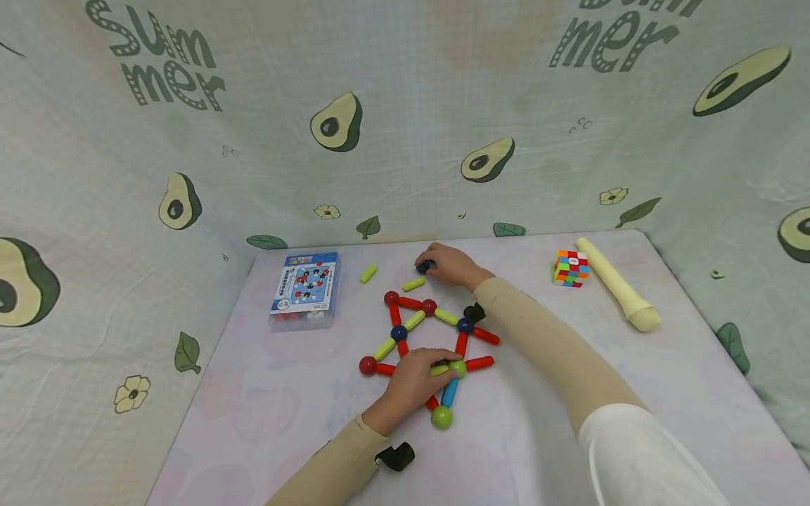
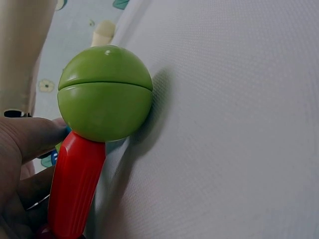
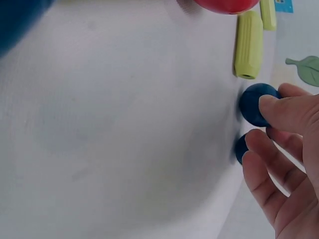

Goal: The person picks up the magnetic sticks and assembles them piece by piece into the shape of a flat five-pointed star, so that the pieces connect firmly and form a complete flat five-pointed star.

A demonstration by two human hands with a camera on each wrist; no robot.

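At the table's middle lies a frame of coloured rods and balls, with dark blue, red and green balls such as the near green ball (image 1: 441,417). My left hand (image 1: 414,379) lies over its lower part and pinches a yellow-green rod (image 1: 439,370) beside another green ball (image 1: 458,368). In the left wrist view the near green ball (image 2: 105,93) sits on a red rod (image 2: 76,186) close to the fingers. Toward the table's back, my right hand (image 1: 451,266) pinches a dark blue ball (image 3: 258,104) between thumb and finger. A second blue ball (image 3: 241,149) is partly hidden behind its other fingers.
Two loose yellow-green rods (image 1: 414,284) (image 1: 368,273) lie near the back. A boxed set (image 1: 306,289) is at the back left. A puzzle cube (image 1: 571,268) and a pale yellow tube (image 1: 616,284) lie at the back right. Printed cloth (image 1: 405,84) hangs behind the table.
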